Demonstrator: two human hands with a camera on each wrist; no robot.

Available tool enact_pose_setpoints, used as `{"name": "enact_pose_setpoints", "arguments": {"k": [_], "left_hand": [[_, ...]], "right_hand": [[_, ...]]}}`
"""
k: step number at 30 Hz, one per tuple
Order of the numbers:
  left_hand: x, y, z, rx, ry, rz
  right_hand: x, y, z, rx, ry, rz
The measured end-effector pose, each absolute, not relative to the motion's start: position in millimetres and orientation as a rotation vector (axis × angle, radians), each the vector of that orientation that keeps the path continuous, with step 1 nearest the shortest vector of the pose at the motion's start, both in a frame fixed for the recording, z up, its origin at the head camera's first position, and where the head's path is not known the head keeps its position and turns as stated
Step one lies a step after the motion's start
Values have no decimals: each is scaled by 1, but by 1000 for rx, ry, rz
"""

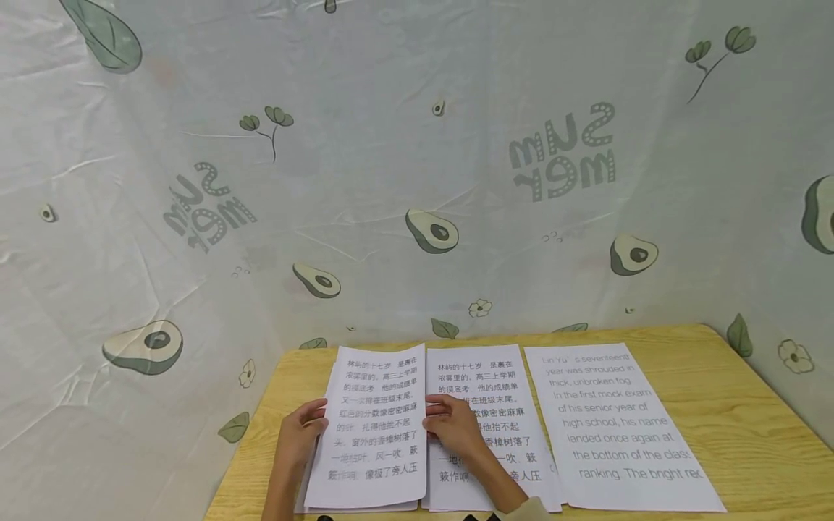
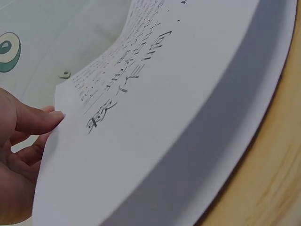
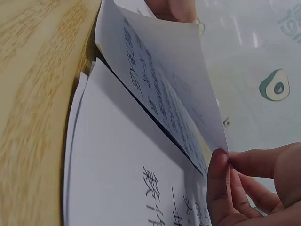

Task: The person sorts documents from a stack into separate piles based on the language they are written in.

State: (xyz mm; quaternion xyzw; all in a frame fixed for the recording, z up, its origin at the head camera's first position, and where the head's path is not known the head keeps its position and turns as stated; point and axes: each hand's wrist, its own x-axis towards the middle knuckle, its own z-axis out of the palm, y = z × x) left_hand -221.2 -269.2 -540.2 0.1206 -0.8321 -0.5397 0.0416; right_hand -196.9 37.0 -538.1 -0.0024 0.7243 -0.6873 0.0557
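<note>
A printed sheet of paper [image 1: 371,434] with Chinese text is raised above a paper stack on the left. My left hand [image 1: 301,432] pinches its left edge between thumb and fingers; the left wrist view shows this hand [image 2: 28,136] at the sheet's border. On the opposite edge, my right hand [image 1: 456,428] pinches the same sheet, and in the right wrist view the thumb and fingers of that hand [image 3: 258,188] meet at its rim. Beneath, another printed page [image 3: 146,89] shows. The right forearm crosses a middle stack of Chinese-text pages [image 1: 485,383], partly covering it.
To the right lies a stack with English text [image 1: 612,427], its edge touching the middle stack. All rest on a wooden table [image 1: 736,405]. Behind the table hangs a pale curtain [image 1: 391,166] printed with avocados and leaves.
</note>
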Motion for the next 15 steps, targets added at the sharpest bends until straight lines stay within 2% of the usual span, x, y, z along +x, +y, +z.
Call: {"name": "enact_pose_setpoints", "arguments": {"k": [15], "left_hand": [[-224, -291, -544, 428, -2591, -1605]], "right_hand": [[-201, 16, -541, 50, 2240, -2077]]}}
